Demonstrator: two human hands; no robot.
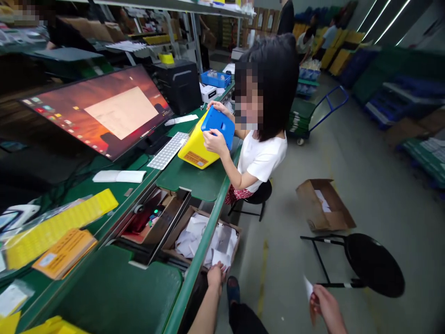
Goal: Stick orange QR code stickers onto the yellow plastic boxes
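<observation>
My left hand (216,274) reaches down to the near edge of a cardboard box (174,235) below the bench. Its fingers are closed on a white paper piece (221,258) at that edge, beside a heap of similar white papers (198,234). Out to the right, over the floor, my right hand (326,304) pinches a small folded white paper (308,288). Across the bench corner, a seated person in a white top (266,155) holds a yellow box with a blue end (199,144) in both hands, tilted above the green bench (184,181).
On the bench stand a monitor (114,111), a white keyboard (169,150), orange booklets (64,253) and a yellow strip sheet (69,222). An open drawer (153,218) adjoins the papers' box. A black stool (375,264) and an open carton (325,204) are on the floor at right.
</observation>
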